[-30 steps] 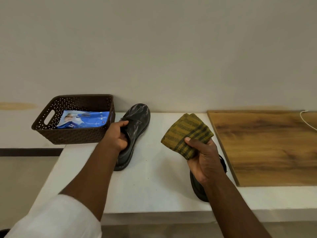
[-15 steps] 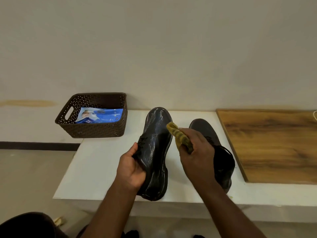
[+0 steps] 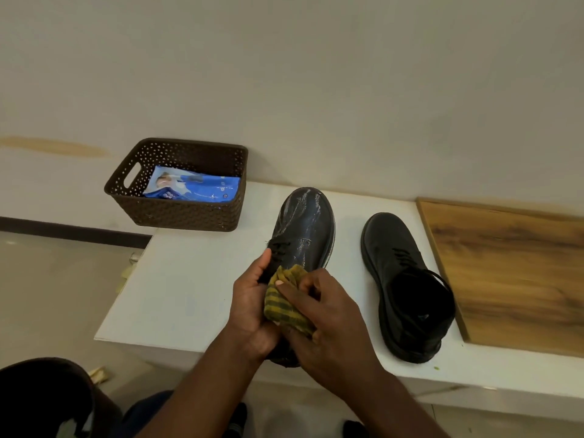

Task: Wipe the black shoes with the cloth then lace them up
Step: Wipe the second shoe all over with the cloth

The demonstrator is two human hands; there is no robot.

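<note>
Your left hand (image 3: 252, 308) grips wet, glossy black shoe (image 3: 303, 229) over white table (image 3: 177, 298); your right hand (image 3: 328, 324) clutches yellow-green checked cloth (image 3: 282, 306) against its heel end. Matte second shoe (image 3: 407, 279) stands just right.

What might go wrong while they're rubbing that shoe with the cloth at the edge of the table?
The held shoe has its heel past the table edge, supported by the left hand; a loose grip could drop it. The cloth in the right hand works beside the laces and might snag them. The shoe's toe looks wet, so it could smear the tabletop.
</note>
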